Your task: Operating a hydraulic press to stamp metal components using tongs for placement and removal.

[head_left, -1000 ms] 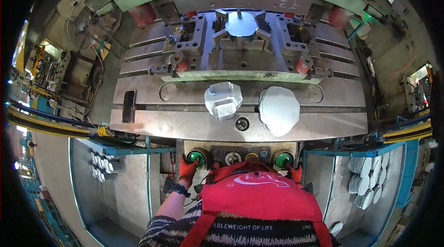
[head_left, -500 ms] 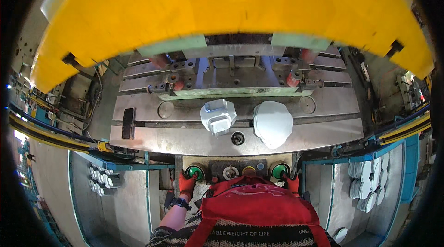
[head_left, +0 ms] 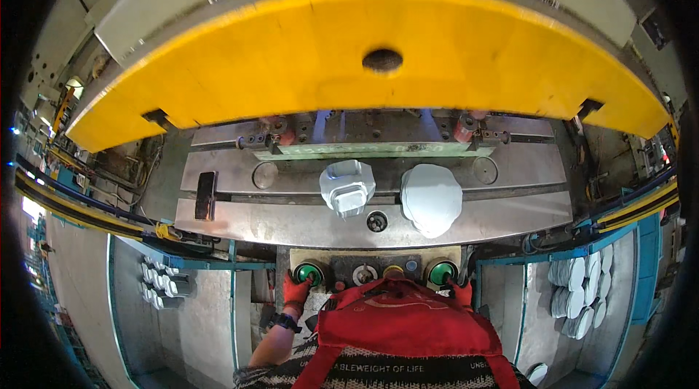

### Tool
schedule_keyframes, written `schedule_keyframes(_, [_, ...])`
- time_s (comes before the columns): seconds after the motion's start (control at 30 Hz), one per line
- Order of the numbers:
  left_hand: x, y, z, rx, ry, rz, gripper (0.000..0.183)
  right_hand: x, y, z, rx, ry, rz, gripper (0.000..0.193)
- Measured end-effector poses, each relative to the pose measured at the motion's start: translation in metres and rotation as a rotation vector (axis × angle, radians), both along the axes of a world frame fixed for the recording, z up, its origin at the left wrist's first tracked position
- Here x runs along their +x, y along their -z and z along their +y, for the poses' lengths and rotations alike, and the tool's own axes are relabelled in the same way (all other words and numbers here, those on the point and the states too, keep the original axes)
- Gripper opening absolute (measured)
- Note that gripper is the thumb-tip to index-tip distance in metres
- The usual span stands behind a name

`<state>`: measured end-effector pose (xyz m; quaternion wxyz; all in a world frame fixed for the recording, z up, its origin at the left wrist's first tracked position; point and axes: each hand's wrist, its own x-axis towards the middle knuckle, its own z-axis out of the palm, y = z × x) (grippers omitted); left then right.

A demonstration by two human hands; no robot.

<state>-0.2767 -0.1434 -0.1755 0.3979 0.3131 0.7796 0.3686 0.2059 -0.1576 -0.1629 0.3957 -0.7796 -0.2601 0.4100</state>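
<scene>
My left hand, in a red glove, grips the outer side of a round green push button, thumb toward its face. My right hand, gloved alike and partly hidden by my red apron, is closed at the matching green push button. Ahead on the steel press bed lie a formed silvery metal piece and, right of it, a stack of flat rounded sheet blanks. Beyond them sits the die, its back part hidden by the yellow press ram.
A dark phone-like slab lies on the bed's left. The left bin holds formed pieces; the right bin holds stacked blanks. Yellow-and-black rails flank the press. Between the buttons is a control panel.
The yellow ram has come down and now covers the back of the die. The view has shifted slightly. Both hands stay at the green buttons; the metal pieces have not moved.
</scene>
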Motion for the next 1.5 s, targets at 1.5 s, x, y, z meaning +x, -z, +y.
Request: schedule_keyframes(1.5, [0.101,-0.295,0.289,0.71,0.934,1.161,0.045,0.065,0.125,-0.052,0.036,-0.146,0.125,0.033])
